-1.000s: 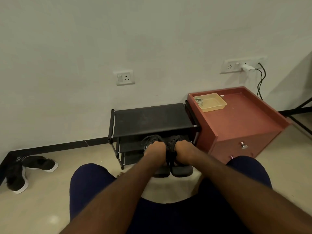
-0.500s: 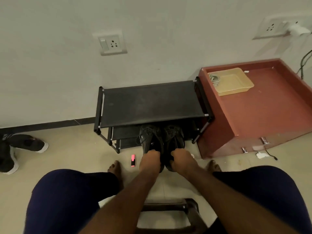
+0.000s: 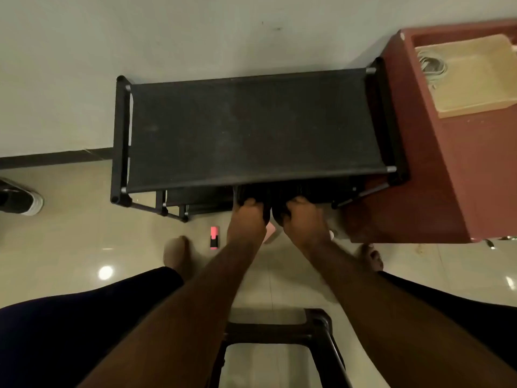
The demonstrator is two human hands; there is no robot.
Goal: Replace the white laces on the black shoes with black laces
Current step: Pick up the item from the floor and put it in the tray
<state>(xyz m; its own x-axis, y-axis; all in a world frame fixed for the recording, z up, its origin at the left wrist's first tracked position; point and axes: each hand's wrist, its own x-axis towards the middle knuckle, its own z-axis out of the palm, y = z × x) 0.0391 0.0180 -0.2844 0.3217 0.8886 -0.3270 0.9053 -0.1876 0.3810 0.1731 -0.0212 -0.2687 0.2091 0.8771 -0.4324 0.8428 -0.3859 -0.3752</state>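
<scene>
1. Grip: left hand and right hand each curled round a heel of the black shoes.
2. Place: low in shoe rack, mostly under its top shelf.
3. Progress: impossible to judge, laces hidden.

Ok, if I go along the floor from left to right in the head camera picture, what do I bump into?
A sneaker, bare foot, pink marker, left hand, right hand (both gripping the black shoes), red cabinet.

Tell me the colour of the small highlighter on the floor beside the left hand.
The highlighter is pink with a black middle section; the head view shows it.
</scene>
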